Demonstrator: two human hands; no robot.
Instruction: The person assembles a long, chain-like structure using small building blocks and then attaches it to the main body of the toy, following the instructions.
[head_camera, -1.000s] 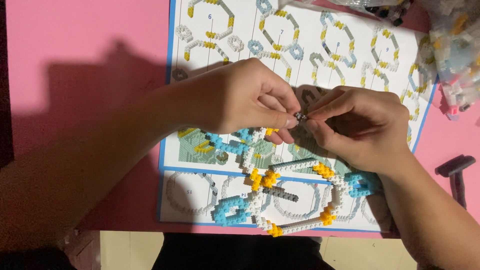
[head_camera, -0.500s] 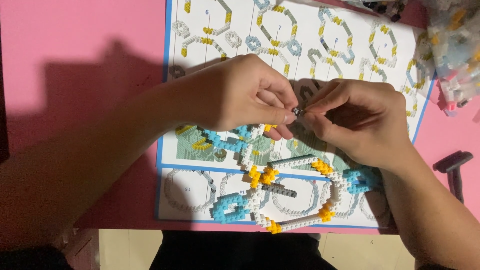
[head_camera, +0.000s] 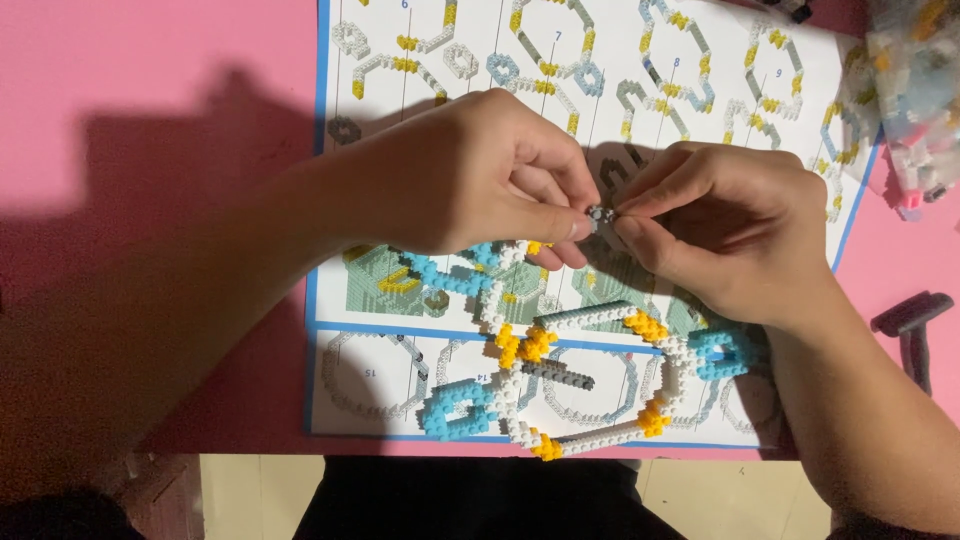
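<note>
Both hands (head_camera: 600, 215) pinching tiny grey brick (head_camera: 598, 214), above instruction sheet (head_camera: 700, 90), mid-table

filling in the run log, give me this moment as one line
left hand: pinching tiny grey brick | right hand: pinching same brick | below: white-blue-yellow brick model on instruction sheet | surface: pink table

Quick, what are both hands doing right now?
Left hand: closed, pinching a tiny grey piece.
Right hand: closed, fingertips pinching the same piece.
</note>
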